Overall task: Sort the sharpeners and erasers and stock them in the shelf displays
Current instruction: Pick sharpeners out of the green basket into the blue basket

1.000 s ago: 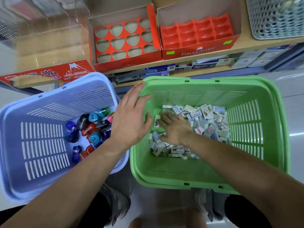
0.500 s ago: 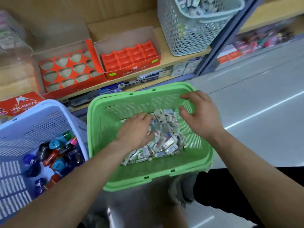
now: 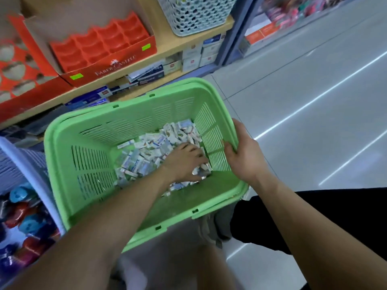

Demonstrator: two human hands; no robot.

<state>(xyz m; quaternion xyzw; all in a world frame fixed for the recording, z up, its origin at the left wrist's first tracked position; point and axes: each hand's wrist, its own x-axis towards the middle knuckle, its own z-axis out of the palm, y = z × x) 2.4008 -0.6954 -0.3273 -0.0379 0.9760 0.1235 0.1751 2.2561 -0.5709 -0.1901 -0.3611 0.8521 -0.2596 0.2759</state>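
The green basket [image 3: 94, 160] sits on the floor [image 3: 303, 101] in front of the shelf [image 3: 184, 42], tilted in the view, and a loose pile of small wrapped erasers [image 3: 150, 149] lies on its bottom, gathered toward the far right corner. The left hand [image 3: 184, 162] reaches down into the basket and rests on the pile with its fingers curled down among the erasers; whether it actually grasps any cannot be told. The right hand [image 3: 245, 155] grips the basket's right rim, the thumb [image 3: 229, 148] inside against the slotted wall and the fingers wrapped over the outside. Just beside the green basket, at the left edge of the view, stands a lavender basket [image 3: 14, 164] holding the sharpeners [image 3: 23, 218], a heap of blue, red and dark ones. On the shelf above, a red Faber-Castell display box [image 3: 111, 65] shows rows of compartments, and to its left another red display [image 3: 18, 80] has rounded cut-out holes. A grey mesh basket [image 3: 194, 13] stands on the shelf to the right of them.
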